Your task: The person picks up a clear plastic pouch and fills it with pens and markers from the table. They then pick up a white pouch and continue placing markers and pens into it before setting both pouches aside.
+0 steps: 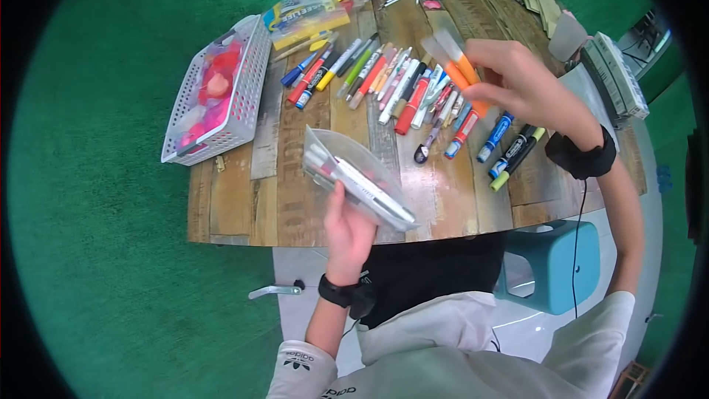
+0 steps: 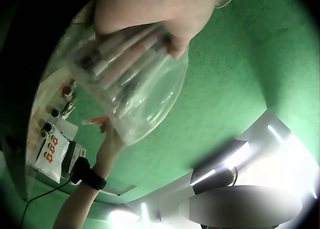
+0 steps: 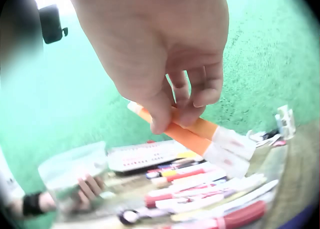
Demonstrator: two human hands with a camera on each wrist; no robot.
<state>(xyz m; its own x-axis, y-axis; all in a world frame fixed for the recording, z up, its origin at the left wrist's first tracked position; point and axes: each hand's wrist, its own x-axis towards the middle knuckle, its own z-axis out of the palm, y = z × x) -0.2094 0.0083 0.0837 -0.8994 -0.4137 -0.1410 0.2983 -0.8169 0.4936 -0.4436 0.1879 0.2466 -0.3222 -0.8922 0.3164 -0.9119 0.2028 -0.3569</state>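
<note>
My left hand (image 1: 348, 240) holds a clear zip pouch (image 1: 346, 149) tilted over the table's near edge, thumb along its side. Several pens (image 2: 131, 58) show through the plastic in the left wrist view. Above the spread of markers, my right hand (image 1: 511, 77) pinches two orange pen-like sticks (image 3: 189, 139) with translucent flat ends between thumb and fingers. Below it lie a red marker (image 1: 416, 106), a blue marker (image 1: 495, 137) and a purple-handled pen with a dark round end (image 1: 422, 153).
A white perforated basket (image 1: 249, 96) with pink and red items stands at the left. Behind the pens lies a yellow and clear bag (image 1: 310, 18). Boxes (image 1: 617, 77) stand at the right edge. A blue stool (image 1: 565, 266) is beneath the table's near right side.
</note>
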